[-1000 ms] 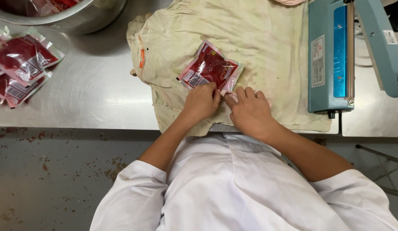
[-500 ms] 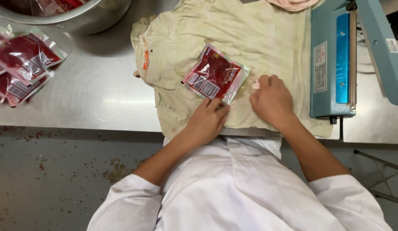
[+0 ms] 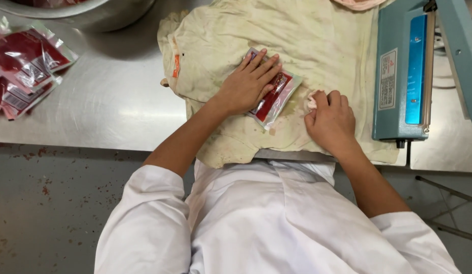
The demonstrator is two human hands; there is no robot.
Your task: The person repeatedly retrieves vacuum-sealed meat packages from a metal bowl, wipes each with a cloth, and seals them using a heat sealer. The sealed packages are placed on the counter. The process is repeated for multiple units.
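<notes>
Left hand [image 3: 248,83]: laid flat, fingers spread, palm down on the red sachet [image 3: 273,97], grasping nothing.

Red sachet: clear-edged packet with red filling, lying tilted on the stained cloth [image 3: 317,45], near the cloth's middle; upper left part hidden under the left hand, lower right corner showing.

Right hand [image 3: 331,122]: curled closed around a small pale wad [image 3: 312,100] (material cannot be told), knuckles up, resting on the cloth just beside the sachet's right edge, not touching it.

Stained cloth: yellowish, spread over the steel desk [image 3: 99,111], front edge hanging over the desk rim.

Blue sealer [image 3: 406,76]: standing on the desk at the cloth's right border, arm raised, near the right hand.

Filled sachets [image 3: 25,63]: loose pile at the far left of the desk, well apart from both hands.

Metal bowl [image 3: 94,12]: at the upper left, only its rim and wall in view.

White coat sleeves [image 3: 144,203]: rolled above the elbows.
</notes>
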